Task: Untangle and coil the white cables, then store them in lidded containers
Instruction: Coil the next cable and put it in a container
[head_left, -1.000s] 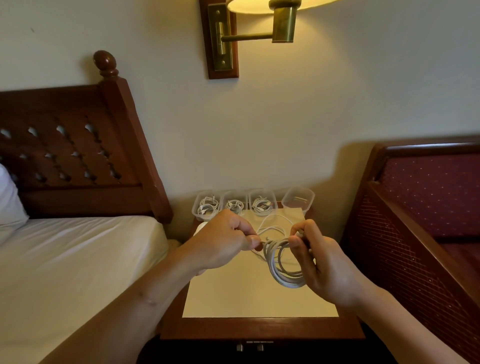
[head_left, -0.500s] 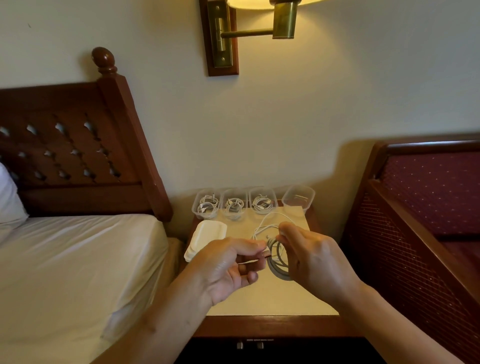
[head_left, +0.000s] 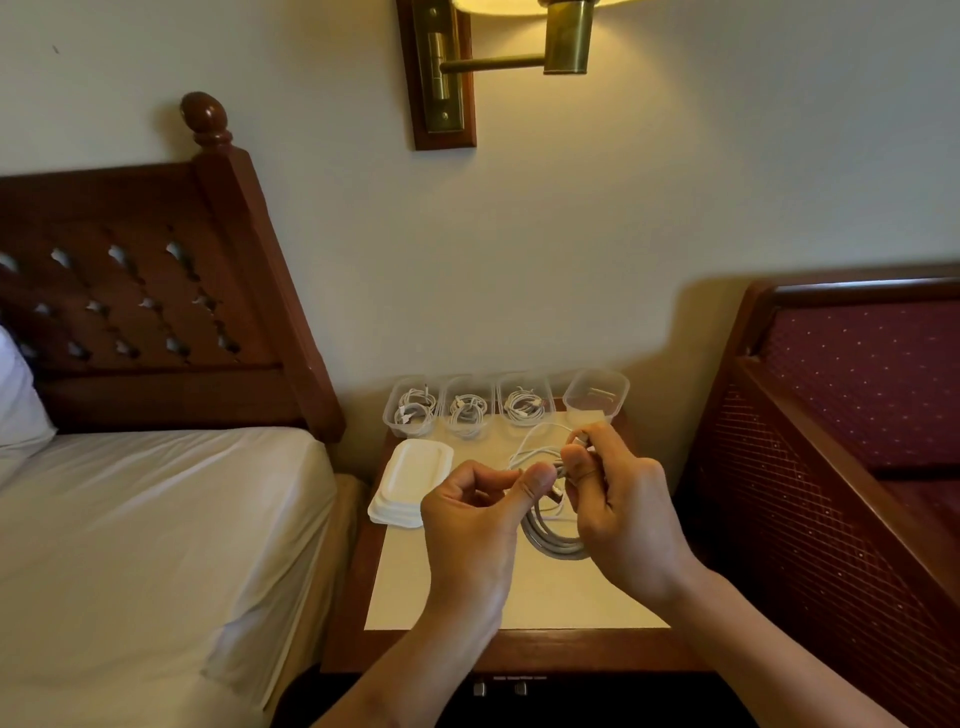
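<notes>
A white cable (head_left: 550, 540) hangs in a coil between my hands above the nightstand (head_left: 519, 597). My right hand (head_left: 618, 514) grips the top of the coil with thumb and fingers. My left hand (head_left: 478, 519) pinches a strand of the same cable at the coil's upper left. A loose loop of the cable rises behind my fingers. Along the back edge stand three clear containers, each with a coiled cable in it: the left container (head_left: 413, 408), the middle container (head_left: 467, 408) and the third container (head_left: 524, 402). A fourth clear container (head_left: 596, 395) stands at the right and looks empty.
A stack of white lids (head_left: 410, 483) lies on the nightstand's left side. A bed (head_left: 156, 545) with a wooden headboard is at the left, a padded wooden seat (head_left: 857, 415) at the right. A brass wall lamp (head_left: 493, 62) hangs above.
My hands have closed in on each other and risen slightly. My left hand went from open-fingered to pinching the strand. The coil still hangs from my right hand.
</notes>
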